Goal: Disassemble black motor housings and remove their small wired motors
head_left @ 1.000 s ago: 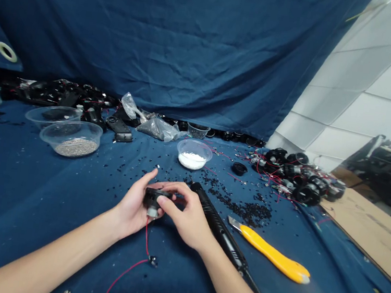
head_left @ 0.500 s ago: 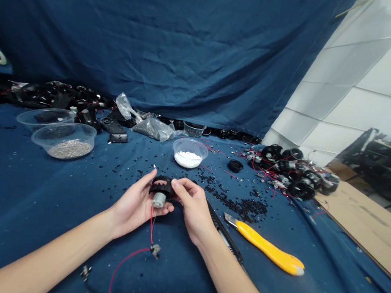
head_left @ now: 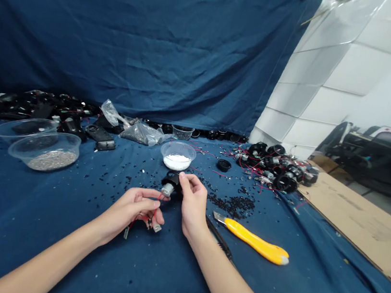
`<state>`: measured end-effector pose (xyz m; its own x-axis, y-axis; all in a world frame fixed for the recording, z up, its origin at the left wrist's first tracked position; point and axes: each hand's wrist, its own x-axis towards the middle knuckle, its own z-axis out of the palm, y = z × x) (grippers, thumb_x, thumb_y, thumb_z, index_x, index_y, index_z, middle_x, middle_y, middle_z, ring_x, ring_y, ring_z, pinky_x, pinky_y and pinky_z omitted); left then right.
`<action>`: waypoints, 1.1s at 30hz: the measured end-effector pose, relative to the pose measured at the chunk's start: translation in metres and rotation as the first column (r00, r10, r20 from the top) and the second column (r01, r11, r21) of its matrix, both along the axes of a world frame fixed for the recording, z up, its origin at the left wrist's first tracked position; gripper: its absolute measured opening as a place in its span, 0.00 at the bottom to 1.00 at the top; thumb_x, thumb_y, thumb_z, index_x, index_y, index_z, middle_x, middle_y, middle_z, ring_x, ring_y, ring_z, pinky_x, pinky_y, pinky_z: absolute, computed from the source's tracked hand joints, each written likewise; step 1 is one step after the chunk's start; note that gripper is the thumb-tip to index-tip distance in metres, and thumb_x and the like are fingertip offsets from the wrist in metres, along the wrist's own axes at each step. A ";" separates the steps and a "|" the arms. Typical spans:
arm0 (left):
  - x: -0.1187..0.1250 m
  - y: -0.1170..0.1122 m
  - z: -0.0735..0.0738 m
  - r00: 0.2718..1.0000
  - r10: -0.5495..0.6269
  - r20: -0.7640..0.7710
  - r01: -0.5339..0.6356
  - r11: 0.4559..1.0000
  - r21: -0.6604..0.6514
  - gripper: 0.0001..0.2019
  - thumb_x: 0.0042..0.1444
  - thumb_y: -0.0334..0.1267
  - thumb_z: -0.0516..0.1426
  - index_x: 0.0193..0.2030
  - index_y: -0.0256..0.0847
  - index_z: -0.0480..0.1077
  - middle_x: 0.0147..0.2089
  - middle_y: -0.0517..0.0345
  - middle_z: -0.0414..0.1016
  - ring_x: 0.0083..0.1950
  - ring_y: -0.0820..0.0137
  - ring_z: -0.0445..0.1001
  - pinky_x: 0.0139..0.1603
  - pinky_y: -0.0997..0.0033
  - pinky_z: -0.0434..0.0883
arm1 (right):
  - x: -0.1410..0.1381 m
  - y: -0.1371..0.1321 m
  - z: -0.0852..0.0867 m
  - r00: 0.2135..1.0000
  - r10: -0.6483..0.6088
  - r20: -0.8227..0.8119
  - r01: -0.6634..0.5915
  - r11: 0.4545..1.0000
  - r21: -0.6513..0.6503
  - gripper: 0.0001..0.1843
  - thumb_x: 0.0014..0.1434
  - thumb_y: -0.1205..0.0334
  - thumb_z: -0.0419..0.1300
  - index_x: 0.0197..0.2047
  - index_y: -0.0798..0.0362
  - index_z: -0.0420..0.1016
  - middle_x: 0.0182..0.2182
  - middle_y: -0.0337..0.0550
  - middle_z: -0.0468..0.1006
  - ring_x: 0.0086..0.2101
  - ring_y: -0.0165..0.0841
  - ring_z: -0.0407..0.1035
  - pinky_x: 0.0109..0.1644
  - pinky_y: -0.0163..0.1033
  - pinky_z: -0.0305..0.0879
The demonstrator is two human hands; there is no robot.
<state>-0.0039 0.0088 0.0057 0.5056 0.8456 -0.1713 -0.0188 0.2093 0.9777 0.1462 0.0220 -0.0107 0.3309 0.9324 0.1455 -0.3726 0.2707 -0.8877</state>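
My right hand (head_left: pixel 193 202) pinches a small black motor part with a silver end (head_left: pixel 170 184) and holds it just above the blue cloth (head_left: pixel 25 219). My left hand (head_left: pixel 133 210) is curled around the part's red wires (head_left: pixel 145 219), whose small metal ends hang below the fingers. A black rod-shaped tool (head_left: pixel 220 240) lies partly under my right wrist. A yellow utility knife (head_left: pixel 253 239) rests on the cloth to the right of my right hand.
A clear tub of white material (head_left: pixel 177 156) stands just behind my hands. Two clear bowls (head_left: pixel 44 149) sit at the left, one with grey bits. Black crumbs (head_left: pixel 233 202), a pile of wired motors (head_left: pixel 275 170), plastic bags (head_left: pixel 142 132) and black parts (head_left: pixel 41 103) line the back. Cardboard (head_left: pixel 359 223) lies right.
My right hand has carried the motor part up and away from my left hand. My left hand let go of the part and closed around its red wires. The view shifted right.
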 end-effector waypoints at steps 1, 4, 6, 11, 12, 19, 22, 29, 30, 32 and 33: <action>-0.001 0.001 0.000 1.000 -0.021 -0.016 0.021 1.000 0.020 0.24 0.52 0.45 0.63 0.49 0.28 0.69 0.29 0.48 0.79 0.27 0.69 0.74 0.30 0.74 0.68 | 0.000 0.000 0.000 1.000 -0.024 0.015 0.024 1.000 0.010 0.17 0.49 0.50 0.66 0.27 0.55 0.70 0.23 0.33 0.66 0.28 0.27 0.57 0.36 0.34 0.54; -0.003 0.002 0.001 0.994 -0.081 -0.069 0.089 0.990 0.107 0.20 0.55 0.49 0.61 0.43 0.31 0.74 0.32 0.48 0.79 0.32 0.68 0.74 0.35 0.73 0.68 | 0.001 0.001 -0.002 0.997 -0.067 0.050 0.066 0.998 0.025 0.17 0.51 0.50 0.65 0.27 0.55 0.69 0.23 0.33 0.65 0.28 0.27 0.57 0.35 0.34 0.53; -0.004 0.001 0.002 0.984 -0.146 -0.102 0.158 0.979 0.129 0.18 0.55 0.48 0.61 0.43 0.33 0.74 0.35 0.50 0.79 0.36 0.68 0.74 0.39 0.72 0.68 | 0.002 0.002 -0.003 0.994 -0.082 0.065 0.080 0.996 0.027 0.17 0.52 0.50 0.65 0.27 0.55 0.69 0.23 0.33 0.65 0.28 0.27 0.57 0.34 0.34 0.52; -0.005 -0.004 0.004 0.960 -0.277 -0.041 0.280 0.953 0.116 0.19 0.53 0.42 0.63 0.49 0.35 0.71 0.39 0.51 0.78 0.41 0.66 0.73 0.45 0.68 0.68 | 0.001 0.001 -0.004 0.989 -0.125 0.084 0.123 0.992 0.028 0.17 0.53 0.50 0.63 0.26 0.55 0.68 0.22 0.32 0.63 0.27 0.27 0.56 0.33 0.34 0.51; -0.005 -0.004 0.003 0.960 -0.277 -0.033 0.279 0.952 0.130 0.19 0.54 0.42 0.62 0.50 0.35 0.71 0.40 0.50 0.77 0.42 0.66 0.72 0.46 0.68 0.67 | 0.001 0.001 -0.004 0.987 -0.134 0.084 0.133 0.991 0.027 0.17 0.53 0.50 0.63 0.26 0.55 0.67 0.22 0.32 0.63 0.27 0.27 0.55 0.33 0.35 0.50; -0.007 -0.003 -0.001 0.959 -0.275 0.071 0.246 0.929 0.277 0.28 0.52 0.48 0.65 0.57 0.38 0.67 0.46 0.49 0.73 0.46 0.63 0.71 0.48 0.65 0.67 | 0.004 0.002 -0.005 0.978 -0.200 0.053 0.199 0.980 0.018 0.18 0.53 0.48 0.62 0.27 0.54 0.66 0.23 0.32 0.63 0.28 0.28 0.56 0.34 0.35 0.53; -0.005 -0.004 -0.002 0.978 -0.203 -0.052 0.209 0.920 0.331 0.24 0.49 0.42 0.67 0.52 0.38 0.69 0.41 0.53 0.73 0.41 0.67 0.70 0.45 0.68 0.67 | 0.005 0.003 -0.004 0.975 -0.216 0.045 0.215 0.976 0.018 0.18 0.53 0.48 0.62 0.26 0.54 0.66 0.23 0.33 0.63 0.28 0.28 0.56 0.34 0.35 0.53; -0.001 -0.005 0.003 0.988 0.082 -0.133 -0.014 0.895 0.447 0.13 0.56 0.45 0.61 0.41 0.36 0.73 0.32 0.55 0.74 0.33 0.68 0.72 0.36 0.71 0.69 | 0.005 0.003 -0.004 0.974 -0.225 0.040 0.224 0.974 0.011 0.18 0.53 0.47 0.62 0.27 0.53 0.65 0.24 0.33 0.63 0.28 0.29 0.55 0.34 0.35 0.53; -0.001 -0.004 0.003 0.987 0.115 -0.115 -0.051 0.889 0.454 0.13 0.57 0.45 0.61 0.42 0.37 0.73 0.31 0.56 0.75 0.32 0.68 0.72 0.35 0.72 0.70 | 0.005 0.003 -0.004 0.973 -0.226 0.041 0.225 0.974 0.011 0.18 0.53 0.47 0.61 0.27 0.53 0.65 0.24 0.33 0.62 0.28 0.28 0.55 0.34 0.34 0.53; -0.001 -0.004 0.004 0.980 0.178 -0.084 -0.119 0.875 0.470 0.12 0.58 0.43 0.60 0.44 0.38 0.72 0.30 0.57 0.75 0.31 0.69 0.73 0.34 0.73 0.70 | 0.005 0.003 -0.004 0.973 -0.228 0.043 0.228 0.974 0.011 0.18 0.54 0.47 0.61 0.27 0.53 0.64 0.24 0.33 0.62 0.28 0.28 0.54 0.34 0.34 0.52; -0.002 -0.004 0.005 0.975 0.211 -0.075 -0.150 0.864 0.481 0.12 0.58 0.43 0.60 0.44 0.38 0.71 0.31 0.57 0.75 0.32 0.69 0.73 0.34 0.73 0.71 | 0.005 0.004 -0.004 0.972 -0.229 0.044 0.229 0.973 0.009 0.18 0.54 0.47 0.61 0.27 0.53 0.64 0.24 0.33 0.61 0.28 0.28 0.54 0.34 0.34 0.52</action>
<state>-0.0058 0.0045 0.0104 0.3376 0.9155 0.2190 0.1132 -0.2704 0.9561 0.1510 0.0255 -0.0148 0.5288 0.8318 0.1688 -0.2600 0.3480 -0.9007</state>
